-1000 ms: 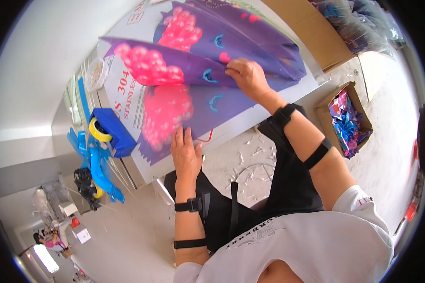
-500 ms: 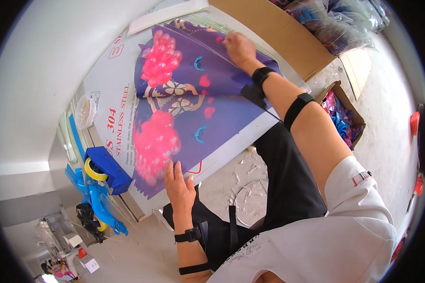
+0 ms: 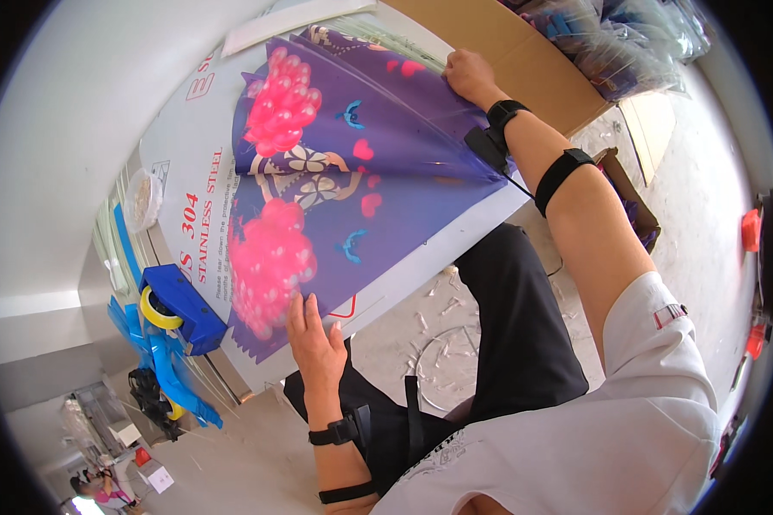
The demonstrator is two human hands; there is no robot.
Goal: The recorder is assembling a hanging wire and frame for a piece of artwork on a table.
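A thin purple printed sheet with pink balloons, hearts and blue birds is spread over the white table, in folded layers with a sawtooth edge at the left. My left hand lies on the sheet's near edge by the lower balloon cluster, fingers stretched out. At the far right side my right hand is closed, its fingers at the sheet's far edge, which they appear to pinch. A raised fold runs from the upper layers down toward the right corner, below my right wrist.
A blue tape dispenser with yellow tape stands at the table's left end, near a small clear tub. Blue strips hang there. Beyond the table are a cardboard box and bagged goods. Scraps litter the floor.
My right hand has moved right along the sheet's far edge, and the upper layer is drawn out toward the right corner. My left hand stays flat by the lower balloons.
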